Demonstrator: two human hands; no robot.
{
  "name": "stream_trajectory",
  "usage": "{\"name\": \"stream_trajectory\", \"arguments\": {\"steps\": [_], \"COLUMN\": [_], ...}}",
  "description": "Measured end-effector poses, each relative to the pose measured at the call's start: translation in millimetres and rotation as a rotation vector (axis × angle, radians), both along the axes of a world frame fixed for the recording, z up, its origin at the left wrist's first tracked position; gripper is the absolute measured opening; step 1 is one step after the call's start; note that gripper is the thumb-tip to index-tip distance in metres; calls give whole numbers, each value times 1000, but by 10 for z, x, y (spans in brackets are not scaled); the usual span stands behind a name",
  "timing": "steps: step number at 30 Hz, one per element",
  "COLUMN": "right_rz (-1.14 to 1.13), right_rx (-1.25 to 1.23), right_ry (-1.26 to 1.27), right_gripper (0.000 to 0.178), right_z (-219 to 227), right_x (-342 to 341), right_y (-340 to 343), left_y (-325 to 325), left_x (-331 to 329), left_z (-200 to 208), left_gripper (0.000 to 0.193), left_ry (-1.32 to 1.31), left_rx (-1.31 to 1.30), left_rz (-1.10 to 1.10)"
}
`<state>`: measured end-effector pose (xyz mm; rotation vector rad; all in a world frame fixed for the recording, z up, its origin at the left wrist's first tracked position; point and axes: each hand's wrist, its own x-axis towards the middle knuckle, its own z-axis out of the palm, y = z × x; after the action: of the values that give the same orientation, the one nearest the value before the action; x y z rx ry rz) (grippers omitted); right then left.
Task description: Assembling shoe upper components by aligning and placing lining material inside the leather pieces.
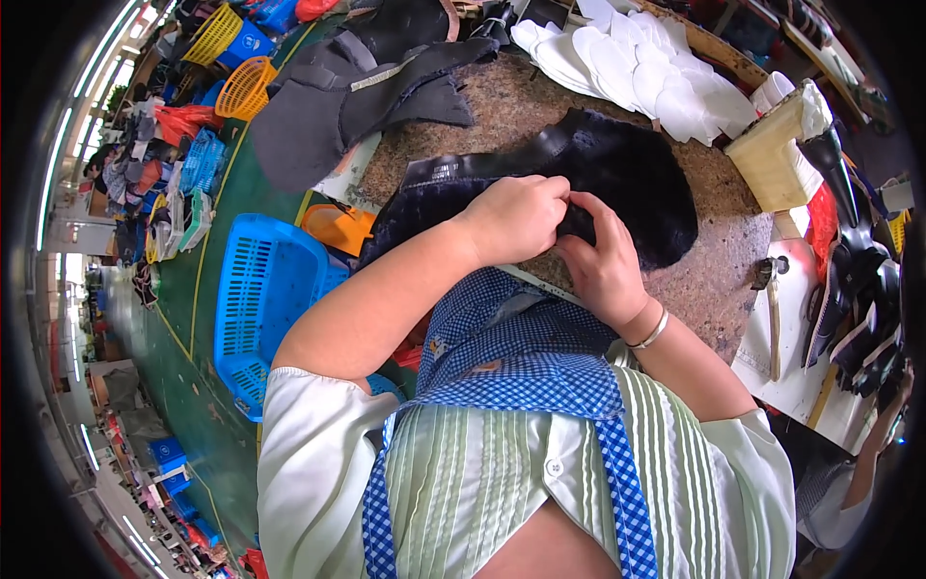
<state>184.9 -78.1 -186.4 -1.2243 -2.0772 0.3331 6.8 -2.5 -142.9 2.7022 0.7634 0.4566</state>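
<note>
A dark navy piece with a furry lining point(627, 183), apparently a boot upper, lies across the speckled stone worktop point(719, 217). A smooth black strip point(482, 166) runs along its far left edge. Fingers curled, my left hand point(516, 217) is closed on the near edge of the piece, around its middle. My right hand point(603, 261) meets it there, thumb and fingers pinched on the same edge. Whatever small part lies between the fingertips is hidden. The two hands almost touch.
Dark grey pieces point(323, 101) are heaped at the far left. White flat shapes point(637, 63) pile up at the back. A yellowish block point(776, 150) and a hammer point(774, 318) are to the right, near black shoe forms point(858, 309). A blue basket point(256, 309) stands left.
</note>
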Motion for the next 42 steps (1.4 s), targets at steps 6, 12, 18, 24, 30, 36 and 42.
{"name": "stream_trajectory", "arguments": {"steps": [6,12,18,24,30,36,42], "right_rz": [62,168,107,43,143,134,62], "right_rx": [44,-216,-11,262,205,220,203], "right_ry": [-12,361,144,-214,-278,-324,-357], "right_gripper": [17,21,35,17,20,19,12], "right_z": [158,170,133,345,280,264,212], "right_x": [55,306,194,316,557,512,555], "right_y": [-85,-3,-104,-192,-331,-450,-525], "left_y": [105,132,-29,-118,-195,5,21], "left_x": [60,78,-6,-15,80,344,505], "left_z": [122,375,16,-154,-129,79,163], "left_gripper": [10,23,25,28,25,7,13], "left_ry": [103,235,209,33,53,187,392], "left_rx": [406,580,445,301,288,251,332], "left_rz": [43,-1,-65,-59,5,318,314]}}
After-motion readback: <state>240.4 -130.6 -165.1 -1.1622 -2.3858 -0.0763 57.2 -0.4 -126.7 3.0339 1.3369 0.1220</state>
